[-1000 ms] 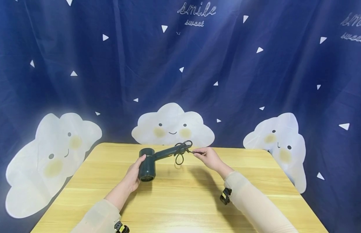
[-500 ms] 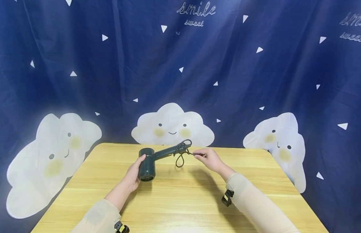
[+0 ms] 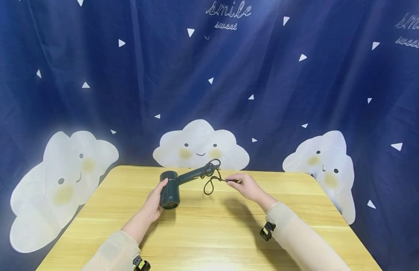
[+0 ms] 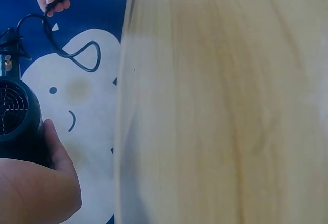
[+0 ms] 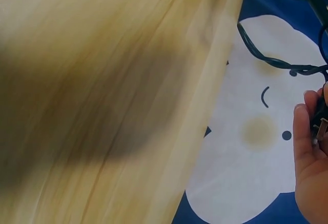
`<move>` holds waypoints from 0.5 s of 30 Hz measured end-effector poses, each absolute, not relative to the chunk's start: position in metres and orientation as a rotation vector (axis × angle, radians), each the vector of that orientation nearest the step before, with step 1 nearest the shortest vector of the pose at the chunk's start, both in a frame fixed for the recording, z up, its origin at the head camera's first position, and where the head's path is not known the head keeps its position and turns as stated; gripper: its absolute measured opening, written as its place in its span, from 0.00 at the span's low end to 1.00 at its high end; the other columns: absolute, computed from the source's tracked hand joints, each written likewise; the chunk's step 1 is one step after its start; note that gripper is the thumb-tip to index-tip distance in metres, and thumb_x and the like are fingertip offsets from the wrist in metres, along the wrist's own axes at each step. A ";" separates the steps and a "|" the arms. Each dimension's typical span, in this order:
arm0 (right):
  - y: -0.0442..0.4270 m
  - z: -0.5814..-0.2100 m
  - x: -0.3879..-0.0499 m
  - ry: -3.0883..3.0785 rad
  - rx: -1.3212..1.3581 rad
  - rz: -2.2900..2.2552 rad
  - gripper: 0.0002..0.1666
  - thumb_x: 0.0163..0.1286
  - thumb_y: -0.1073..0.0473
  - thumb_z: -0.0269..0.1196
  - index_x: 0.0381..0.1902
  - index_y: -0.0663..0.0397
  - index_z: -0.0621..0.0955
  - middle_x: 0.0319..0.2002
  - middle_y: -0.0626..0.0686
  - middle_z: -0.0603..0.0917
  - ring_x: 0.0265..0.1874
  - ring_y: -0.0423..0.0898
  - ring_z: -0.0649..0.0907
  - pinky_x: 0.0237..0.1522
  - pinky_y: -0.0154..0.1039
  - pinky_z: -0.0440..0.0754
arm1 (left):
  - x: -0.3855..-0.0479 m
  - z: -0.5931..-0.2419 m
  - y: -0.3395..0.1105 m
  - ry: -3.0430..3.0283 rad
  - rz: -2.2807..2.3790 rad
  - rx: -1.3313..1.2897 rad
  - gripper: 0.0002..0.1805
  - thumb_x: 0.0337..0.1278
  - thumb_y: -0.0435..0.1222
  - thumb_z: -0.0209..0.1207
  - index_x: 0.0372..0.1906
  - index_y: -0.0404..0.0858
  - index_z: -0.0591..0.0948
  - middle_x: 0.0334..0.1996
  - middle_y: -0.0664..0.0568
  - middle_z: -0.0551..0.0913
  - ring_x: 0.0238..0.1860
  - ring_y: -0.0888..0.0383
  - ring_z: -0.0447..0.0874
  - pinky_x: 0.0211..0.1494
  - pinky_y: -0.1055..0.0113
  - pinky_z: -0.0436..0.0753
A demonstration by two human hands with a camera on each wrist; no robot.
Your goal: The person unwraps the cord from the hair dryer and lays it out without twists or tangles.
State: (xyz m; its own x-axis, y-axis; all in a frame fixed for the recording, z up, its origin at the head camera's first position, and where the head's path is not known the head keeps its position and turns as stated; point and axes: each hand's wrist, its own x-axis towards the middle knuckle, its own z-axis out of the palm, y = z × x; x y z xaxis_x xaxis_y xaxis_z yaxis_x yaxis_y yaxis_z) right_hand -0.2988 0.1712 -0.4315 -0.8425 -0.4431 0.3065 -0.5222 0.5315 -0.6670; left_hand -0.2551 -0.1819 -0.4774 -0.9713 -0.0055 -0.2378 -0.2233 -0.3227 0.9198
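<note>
A dark green hair dryer [image 3: 170, 195] is held above the table, its handle slanting up to the right. My left hand [image 3: 154, 201] grips the barrel, thumb on the near side; in the left wrist view the round grille [image 4: 13, 108] shows beside that hand. From the handle's end hangs a dark power cord [image 3: 209, 187], looped around the handle and dangling in a twisted loop. My right hand [image 3: 245, 185] pinches the cord's plug [image 3: 234, 181] to the right of the handle. In the right wrist view the plug [image 5: 320, 124], with a metal prong, lies between the fingers.
Below both hands spreads a light wooden table [image 3: 202, 237]. Behind its far edge hangs a dark blue curtain [image 3: 182, 75] with white clouds and triangles. A small black device [image 3: 267, 230] is strapped at the right wrist, and another device [image 3: 141, 263] at the left.
My right hand has moved slightly right and down with the plug, drawing the cord farther from the handle's end. The left hand and hair dryer have barely shifted.
</note>
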 end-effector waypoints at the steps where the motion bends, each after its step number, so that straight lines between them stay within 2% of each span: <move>1: 0.172 -0.431 -0.298 -2.661 0.845 1.217 0.12 0.71 0.61 0.65 0.50 0.59 0.87 0.47 0.57 0.88 0.47 0.51 0.86 0.46 0.38 0.84 | -0.255 -0.477 -0.182 1.744 2.431 -0.304 0.44 0.68 0.59 0.55 0.70 0.28 0.63 0.38 0.52 0.85 0.38 0.59 0.87 0.46 0.67 0.85; 9: 0.177 -0.424 -0.292 -2.694 0.866 1.245 0.14 0.71 0.59 0.65 0.51 0.59 0.87 0.48 0.57 0.87 0.45 0.49 0.85 0.43 0.37 0.84 | -0.254 -0.479 -0.182 1.766 2.417 -0.318 0.45 0.67 0.61 0.54 0.70 0.27 0.64 0.38 0.51 0.85 0.37 0.58 0.88 0.46 0.67 0.85; 15: 0.182 -0.419 -0.293 -2.682 0.903 1.231 0.13 0.71 0.59 0.65 0.50 0.58 0.87 0.45 0.55 0.88 0.42 0.45 0.85 0.42 0.39 0.84 | -0.255 -0.479 -0.183 1.761 2.439 -0.323 0.45 0.67 0.60 0.55 0.70 0.27 0.64 0.37 0.53 0.86 0.37 0.59 0.88 0.45 0.68 0.85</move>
